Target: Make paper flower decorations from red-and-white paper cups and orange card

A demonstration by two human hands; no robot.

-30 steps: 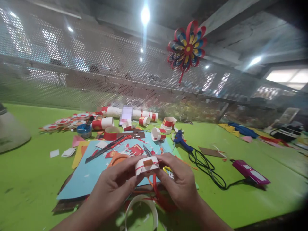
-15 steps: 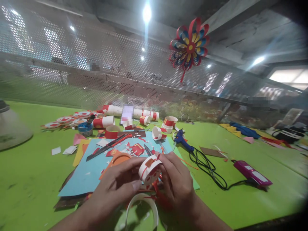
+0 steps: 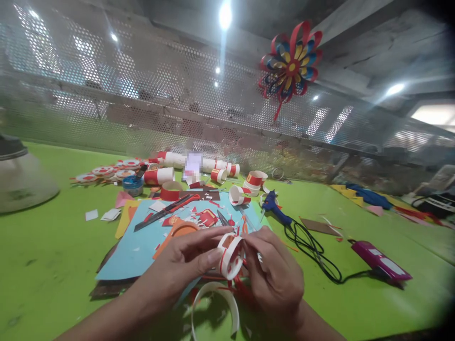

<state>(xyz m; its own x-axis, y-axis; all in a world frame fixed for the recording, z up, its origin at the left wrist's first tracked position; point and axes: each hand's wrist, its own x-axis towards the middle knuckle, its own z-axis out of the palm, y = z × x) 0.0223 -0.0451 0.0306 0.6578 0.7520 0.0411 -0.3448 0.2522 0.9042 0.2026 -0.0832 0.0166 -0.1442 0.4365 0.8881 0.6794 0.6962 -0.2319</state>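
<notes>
The left hand (image 3: 185, 258) has its thumb and fingers clamped on a short white paper cylinder (image 3: 226, 260) with red lines, a brown patch on its side and red spots on its end face. The right hand (image 3: 279, 274) has its fingertips closed on the right edge of the same cylinder. The cylinder is tilted, held between both hands above the near edge of the work area.

Below the cylinder, an open white paper ring (image 3: 235, 312) stands near the wrists. Beyond the left fingers, a flat orange paper piece (image 3: 183, 229) lies on a light blue paper sheet (image 3: 121, 258). A red-and-black utility knife (image 3: 167, 211) lies farther back on the sheet, among red scraps.

To the right of the sheet, a blue glue gun (image 3: 276, 210) rests on the bright green tabletop (image 3: 53, 265). Its coiled black cable (image 3: 322, 269) runs to a purple power strip (image 3: 380, 262). A red-and-white paper cup (image 3: 235, 195) lies on its side behind the hands.
</notes>
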